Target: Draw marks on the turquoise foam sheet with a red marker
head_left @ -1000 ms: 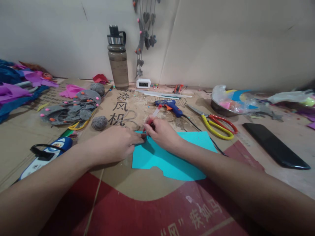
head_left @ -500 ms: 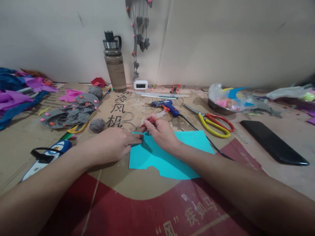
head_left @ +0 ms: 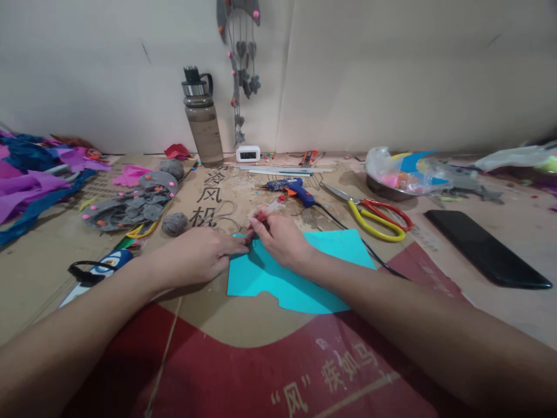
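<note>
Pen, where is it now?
In the head view, the pen is in the right hand, just left of centre, near the left hand and turquoise sheet.

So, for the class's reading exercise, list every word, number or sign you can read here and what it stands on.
"冷风机": black, on the brown cardboard; marks just above it are unclear.
"“风”疾如马": pale, on the red printed area.
White clock: digits too blurred to read.
Power strip: markings too small to read.
</note>
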`<action>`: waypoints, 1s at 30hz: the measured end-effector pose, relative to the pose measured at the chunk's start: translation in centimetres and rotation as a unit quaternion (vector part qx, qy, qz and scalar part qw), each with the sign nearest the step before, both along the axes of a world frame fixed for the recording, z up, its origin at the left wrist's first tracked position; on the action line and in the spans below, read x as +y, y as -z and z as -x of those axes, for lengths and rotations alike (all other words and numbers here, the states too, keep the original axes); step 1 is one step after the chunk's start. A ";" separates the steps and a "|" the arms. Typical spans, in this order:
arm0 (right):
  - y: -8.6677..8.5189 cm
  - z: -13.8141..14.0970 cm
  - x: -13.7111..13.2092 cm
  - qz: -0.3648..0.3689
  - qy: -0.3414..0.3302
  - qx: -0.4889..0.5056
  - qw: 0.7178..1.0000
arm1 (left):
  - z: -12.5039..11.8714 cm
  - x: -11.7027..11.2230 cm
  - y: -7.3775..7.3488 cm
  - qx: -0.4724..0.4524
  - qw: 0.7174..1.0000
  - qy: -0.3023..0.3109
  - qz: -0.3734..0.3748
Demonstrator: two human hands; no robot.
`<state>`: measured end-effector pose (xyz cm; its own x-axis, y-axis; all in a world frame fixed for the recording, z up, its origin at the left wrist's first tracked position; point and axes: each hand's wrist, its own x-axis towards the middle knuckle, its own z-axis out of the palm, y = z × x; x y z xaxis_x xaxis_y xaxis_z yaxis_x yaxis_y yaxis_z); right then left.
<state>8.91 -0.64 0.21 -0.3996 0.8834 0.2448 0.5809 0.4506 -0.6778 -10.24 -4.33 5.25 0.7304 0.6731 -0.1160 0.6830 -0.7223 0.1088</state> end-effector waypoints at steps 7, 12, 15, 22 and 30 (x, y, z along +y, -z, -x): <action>-0.3 -0.1 -0.3 0.003 -0.001 -0.007 1.000 | 0.7 -1.1 1.4 -0.067 0.993 0.008 -0.101; -0.1 -0.1 -0.3 0.009 -0.008 0.008 1.000 | -0.4 -2.7 1.9 -0.090 0.981 -0.008 -0.174; 0.1 -0.2 -0.2 0.009 -0.013 0.021 1.000 | -1.2 -3.6 2.5 -0.079 0.982 -0.014 -0.172; 0.1 -0.2 -0.3 0.021 -0.008 0.034 0.999 | -2.5 -4.6 3.3 -0.049 0.976 -0.024 -0.210; 0.1 -0.2 -0.5 0.029 -0.002 0.036 0.999 | -3.4 -4.7 3.6 -0.035 0.968 -0.029 -0.247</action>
<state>9.08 -1.13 0.09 -0.3867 0.8953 0.2213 0.5284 0.4117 -0.7425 -6.85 -9.01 1.64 0.6848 0.6734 0.2786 0.7268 -0.6590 -0.1936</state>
